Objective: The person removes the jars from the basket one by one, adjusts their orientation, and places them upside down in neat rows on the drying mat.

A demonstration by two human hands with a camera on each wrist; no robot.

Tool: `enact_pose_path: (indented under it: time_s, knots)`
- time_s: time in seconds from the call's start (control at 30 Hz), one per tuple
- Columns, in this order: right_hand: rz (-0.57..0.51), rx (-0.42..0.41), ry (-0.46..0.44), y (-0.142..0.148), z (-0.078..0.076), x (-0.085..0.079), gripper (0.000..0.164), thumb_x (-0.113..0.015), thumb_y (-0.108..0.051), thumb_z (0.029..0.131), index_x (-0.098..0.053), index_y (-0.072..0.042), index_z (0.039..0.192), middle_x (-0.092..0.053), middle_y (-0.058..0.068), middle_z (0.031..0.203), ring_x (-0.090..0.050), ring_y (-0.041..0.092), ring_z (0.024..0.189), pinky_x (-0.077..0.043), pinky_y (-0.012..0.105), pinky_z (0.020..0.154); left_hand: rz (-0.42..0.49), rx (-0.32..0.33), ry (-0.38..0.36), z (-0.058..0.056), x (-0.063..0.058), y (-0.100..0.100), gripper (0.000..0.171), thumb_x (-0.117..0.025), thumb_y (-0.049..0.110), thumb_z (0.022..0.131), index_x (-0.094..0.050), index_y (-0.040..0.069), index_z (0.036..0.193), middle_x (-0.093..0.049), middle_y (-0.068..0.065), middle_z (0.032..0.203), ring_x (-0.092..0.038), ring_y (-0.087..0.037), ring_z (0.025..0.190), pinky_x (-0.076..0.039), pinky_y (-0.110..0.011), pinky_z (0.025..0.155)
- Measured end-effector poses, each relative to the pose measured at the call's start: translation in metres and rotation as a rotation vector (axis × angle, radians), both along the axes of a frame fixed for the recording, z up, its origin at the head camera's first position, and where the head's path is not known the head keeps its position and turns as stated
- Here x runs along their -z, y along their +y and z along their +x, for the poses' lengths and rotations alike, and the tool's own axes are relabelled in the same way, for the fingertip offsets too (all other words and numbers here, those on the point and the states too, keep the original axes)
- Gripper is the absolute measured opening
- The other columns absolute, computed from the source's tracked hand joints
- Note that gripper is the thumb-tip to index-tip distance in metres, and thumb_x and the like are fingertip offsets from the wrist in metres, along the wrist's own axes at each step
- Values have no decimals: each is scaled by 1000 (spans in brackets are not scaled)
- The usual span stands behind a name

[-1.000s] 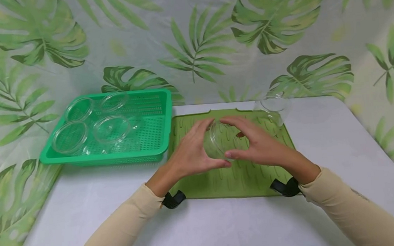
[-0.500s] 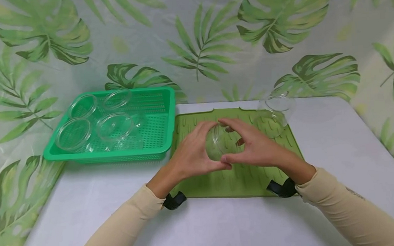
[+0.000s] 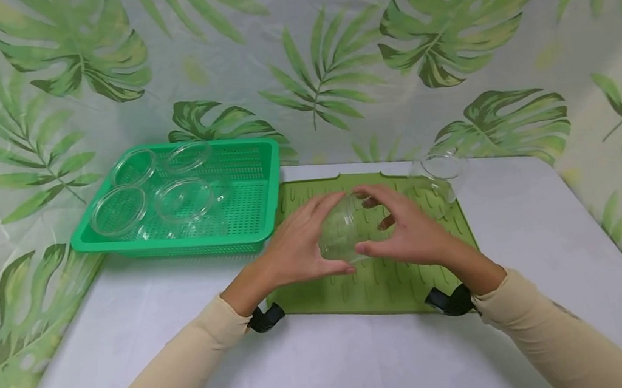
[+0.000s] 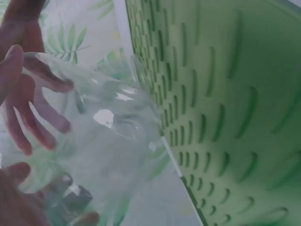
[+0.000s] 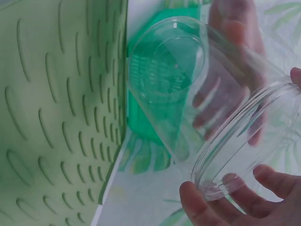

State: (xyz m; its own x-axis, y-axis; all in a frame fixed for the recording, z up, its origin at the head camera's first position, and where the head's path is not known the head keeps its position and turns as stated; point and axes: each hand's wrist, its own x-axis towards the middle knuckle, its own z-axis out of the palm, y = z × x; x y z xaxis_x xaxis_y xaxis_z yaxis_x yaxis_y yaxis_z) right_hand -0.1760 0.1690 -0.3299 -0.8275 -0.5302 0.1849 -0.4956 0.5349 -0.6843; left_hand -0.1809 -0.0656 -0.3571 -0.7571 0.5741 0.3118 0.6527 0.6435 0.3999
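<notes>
Glinting clear container [image 4: 122,141] and green mat [image 4: 211,103] with raised ridges.

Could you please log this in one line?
left hand: holds clear jar; right hand: at its rim; green mat: below; basket: jars inside

Cup [image 3: 338,234] over mat [image 3: 384,289], bskt [image 3: 246,205] w/ more cups [image 3: 186,205] to L.
</notes>
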Motion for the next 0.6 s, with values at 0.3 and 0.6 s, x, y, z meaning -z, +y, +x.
enact_pose_path:
  time_s: [0.3,0.6]
  knots:
    - [-105,-1,39,20,1,-6,81,-79,-10,82,-37,-13,152,-46,13,148,-53,33,127,-58,36,83,98,-26,-83,4,0,-12,117,-88,54,66,-25,16,156,-37,-5,157,-40,-25,144,-42,-49,113]
    - [-315,-23,-99,28,0,-5,69,-61,0,92,-31,-7,153,-44,11,145,-50,1,122,-53,16,87,335,27,-68,7,5,-16,131,-95,34,62,-9,14,158,-28,-8,159,-35,-25,144,-40,-48,114]
